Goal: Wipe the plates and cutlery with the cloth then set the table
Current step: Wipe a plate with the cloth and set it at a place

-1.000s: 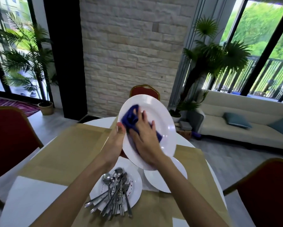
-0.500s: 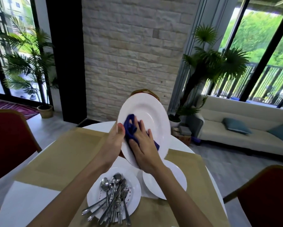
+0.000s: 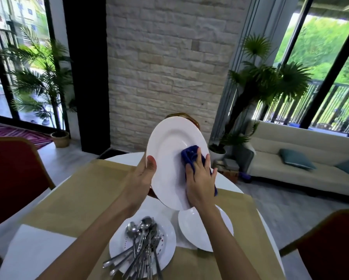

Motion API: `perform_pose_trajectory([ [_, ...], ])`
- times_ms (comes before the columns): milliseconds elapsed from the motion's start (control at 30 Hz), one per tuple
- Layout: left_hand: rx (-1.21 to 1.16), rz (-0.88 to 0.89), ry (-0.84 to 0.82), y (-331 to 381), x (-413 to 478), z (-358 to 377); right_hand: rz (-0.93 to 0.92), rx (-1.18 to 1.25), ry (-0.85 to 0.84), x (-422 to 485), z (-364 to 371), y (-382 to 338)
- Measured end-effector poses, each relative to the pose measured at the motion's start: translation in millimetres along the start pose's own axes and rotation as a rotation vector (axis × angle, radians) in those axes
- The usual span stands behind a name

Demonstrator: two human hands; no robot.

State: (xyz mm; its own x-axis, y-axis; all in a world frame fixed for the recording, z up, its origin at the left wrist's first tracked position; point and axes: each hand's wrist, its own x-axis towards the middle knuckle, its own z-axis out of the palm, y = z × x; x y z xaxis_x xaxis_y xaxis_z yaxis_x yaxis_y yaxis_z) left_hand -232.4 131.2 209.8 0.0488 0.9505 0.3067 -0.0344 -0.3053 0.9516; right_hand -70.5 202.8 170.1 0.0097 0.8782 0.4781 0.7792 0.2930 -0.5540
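Observation:
A large white oval plate is held tilted up above the table. My left hand grips its left rim, thumb on the face. My right hand presses a dark blue cloth flat against the plate's right side. Below on the table, a white plate carries a pile of several spoons and forks. Another white plate lies to its right, partly hidden by my right forearm.
The round white table carries tan placemats. Red chairs stand at the left, right and far side. A sofa and potted palms stand beyond, against a stone wall.
My right hand has slid the cloth from the plate's left side across to its right side. The plate has risen slightly and tilted more toward me.

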Motion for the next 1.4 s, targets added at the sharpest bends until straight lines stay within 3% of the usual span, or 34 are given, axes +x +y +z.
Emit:
perform_pose_trajectory([
  [133, -0.022, -0.035, -0.083, 5.4, 1.8, 6.5, -0.285, 0.183, -0.001, -0.1, -15.2, -29.7],
  [233, -0.127, -0.070, -0.008, 11.1, 7.9, -8.8, -0.570, 0.157, -0.216, -20.7, -20.1, -30.0],
  [300, -0.179, -0.086, 0.040, 14.9, 9.5, -21.2, -0.645, 0.079, -0.353, -29.8, -21.8, -9.8],
  [367, -0.128, -0.061, 0.057, 12.1, 8.6, -28.6, -0.568, -0.090, -0.359, -22.8, -25.7, 15.3],
  [467, -0.063, -0.074, 0.045, 5.4, 4.0, -21.5, -0.354, -0.368, -0.147, 5.1, -29.6, 24.0],
  [533, -0.011, -0.062, -0.010, -0.6, 1.8, -10.7, -0.296, -0.318, -0.059, 12.5, -26.8, 3.2],
  [633, -0.032, -0.060, -0.048, -5.7, 3.6, -4.9, -0.458, -0.059, -0.161, -1.4, -20.1, -27.8],
  [767, -0.139, -0.092, 0.053, -3.8, 6.1, -21.7, -0.665, 0.062, -0.385, -30.6, -18.0, -11.8],
  [867, -0.053, -0.076, 0.098, -3.3, 4.8, -29.3, -0.547, -0.084, -0.312, -28.5, -17.7, 23.5],
  [967, -0.045, -0.090, 0.050, -4.0, 0.1, -22.4, -0.297, -0.349, -0.156, -9.0, -15.2, 25.5],
  [1033, -0.018, -0.089, -0.009, -3.1, -1.5, -15.4, -0.204, -0.319, -0.121, -3.2, -12.1, 3.2],
  [1133, -0.007, -0.077, -0.027, -7.5, 1.2, -9.9, -0.303, -0.010, -0.248, -17.1, -11.2, -26.6],
  [1267, -0.159, -0.209, 0.074, -7.2, 9.9, -17.0, -0.572, 0.048, -0.495, -47.6, -15.8, -35.4],
  [1400, -0.189, -0.309, 0.112, -8.0, 13.5, -29.6, -0.593, 0.048, -0.464, -46.0, -18.5, -21.6],
])
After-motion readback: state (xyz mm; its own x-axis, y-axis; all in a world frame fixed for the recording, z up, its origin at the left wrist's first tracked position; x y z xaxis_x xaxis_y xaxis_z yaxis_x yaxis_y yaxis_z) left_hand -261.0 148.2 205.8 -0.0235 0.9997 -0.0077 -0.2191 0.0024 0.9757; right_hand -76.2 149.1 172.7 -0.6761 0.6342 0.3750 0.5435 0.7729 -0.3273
